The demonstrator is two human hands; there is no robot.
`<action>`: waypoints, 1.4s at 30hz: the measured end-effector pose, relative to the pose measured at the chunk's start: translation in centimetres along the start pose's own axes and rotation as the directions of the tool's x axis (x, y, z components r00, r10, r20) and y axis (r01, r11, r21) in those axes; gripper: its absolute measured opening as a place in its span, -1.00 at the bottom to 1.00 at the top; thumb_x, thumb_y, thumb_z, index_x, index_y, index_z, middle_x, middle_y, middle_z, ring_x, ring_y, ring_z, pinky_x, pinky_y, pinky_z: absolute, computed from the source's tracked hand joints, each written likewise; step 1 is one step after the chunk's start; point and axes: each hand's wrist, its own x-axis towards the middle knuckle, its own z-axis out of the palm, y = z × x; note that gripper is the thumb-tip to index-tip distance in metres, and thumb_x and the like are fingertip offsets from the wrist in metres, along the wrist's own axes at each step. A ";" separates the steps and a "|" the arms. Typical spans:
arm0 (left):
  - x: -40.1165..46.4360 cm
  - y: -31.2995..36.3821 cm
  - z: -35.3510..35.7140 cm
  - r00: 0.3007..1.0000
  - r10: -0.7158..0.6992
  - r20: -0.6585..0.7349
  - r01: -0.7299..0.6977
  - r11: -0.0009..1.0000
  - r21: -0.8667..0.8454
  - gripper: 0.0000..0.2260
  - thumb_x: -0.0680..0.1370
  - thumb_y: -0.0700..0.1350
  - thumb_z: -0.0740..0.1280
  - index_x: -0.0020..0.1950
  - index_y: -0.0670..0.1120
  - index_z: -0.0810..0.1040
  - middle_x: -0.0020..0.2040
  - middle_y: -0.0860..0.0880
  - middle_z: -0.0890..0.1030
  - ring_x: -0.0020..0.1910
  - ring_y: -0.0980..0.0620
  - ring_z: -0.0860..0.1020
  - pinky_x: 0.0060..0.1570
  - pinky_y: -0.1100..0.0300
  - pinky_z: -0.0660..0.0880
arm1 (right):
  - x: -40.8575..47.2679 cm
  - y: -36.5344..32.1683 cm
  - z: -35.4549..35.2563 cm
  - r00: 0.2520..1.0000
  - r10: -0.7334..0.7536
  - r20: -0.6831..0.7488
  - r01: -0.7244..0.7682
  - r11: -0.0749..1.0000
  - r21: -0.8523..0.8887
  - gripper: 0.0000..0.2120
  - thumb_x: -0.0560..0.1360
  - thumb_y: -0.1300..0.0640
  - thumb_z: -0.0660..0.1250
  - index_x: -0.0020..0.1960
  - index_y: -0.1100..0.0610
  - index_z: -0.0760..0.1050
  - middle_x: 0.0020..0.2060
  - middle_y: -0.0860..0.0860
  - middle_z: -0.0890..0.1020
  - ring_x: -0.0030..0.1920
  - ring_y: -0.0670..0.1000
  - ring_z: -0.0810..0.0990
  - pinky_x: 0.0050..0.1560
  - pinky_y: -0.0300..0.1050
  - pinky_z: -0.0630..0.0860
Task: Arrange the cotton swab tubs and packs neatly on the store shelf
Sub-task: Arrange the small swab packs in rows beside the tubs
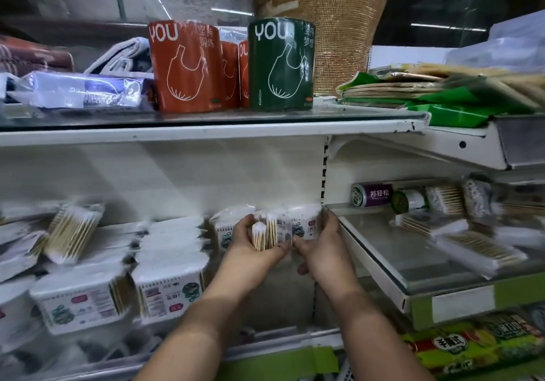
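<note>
My left hand grips a clear pack of wooden cotton swabs at the back right of the middle shelf. My right hand holds a white cotton swab tub beside it, fingers curled round its right side. Another tub stands just left of my left hand. Two labelled tubs sit at the shelf's front left. A swab pack leans tilted at the left, over flat white packs.
The shelf above carries orange and green bag rolls. A glass shelf to the right holds loose swab packs and a purple can. A slotted upright divides the two bays.
</note>
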 end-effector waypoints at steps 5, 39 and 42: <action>0.7 -0.1 -0.3 0.997 -0.075 -0.015 0.075 0.997 -0.014 -0.41 0.30 0.02 0.58 0.26 0.01 0.47 -0.03 0.03 0.71 -0.02 0.03 0.67 0.13 0.00 0.56 | -0.5 0.7 0.1 0.997 -0.076 -0.013 0.077 0.995 0.064 -0.50 0.59 0.19 0.27 0.45 -0.04 0.19 0.20 0.02 0.58 -0.35 -0.01 0.68 -0.42 -0.16 0.57; -1.2 -1.2 0.1 0.777 0.598 -0.195 -0.400 0.709 0.581 -0.65 0.40 -0.22 0.48 0.17 -0.06 0.57 0.12 -0.02 0.49 0.12 0.02 0.49 0.15 0.20 0.45 | -0.2 2.2 0.8 0.965 -0.235 0.114 0.212 0.960 0.183 -0.80 0.42 0.05 0.50 -0.07 -0.14 0.51 -0.02 -0.05 0.61 -0.05 -0.06 0.63 0.00 -0.18 0.55; -1.7 -0.8 0.2 0.716 0.662 -0.221 -0.420 0.661 0.622 -0.64 0.41 -0.13 0.52 0.19 0.05 0.62 0.04 0.01 0.40 0.07 -0.02 0.46 0.09 0.10 0.47 | -0.6 1.7 0.5 0.965 -0.247 0.083 0.231 0.958 0.169 -0.88 0.45 -0.08 0.44 -0.07 -0.13 0.53 0.01 -0.09 0.56 -0.02 -0.14 0.59 0.02 -0.27 0.49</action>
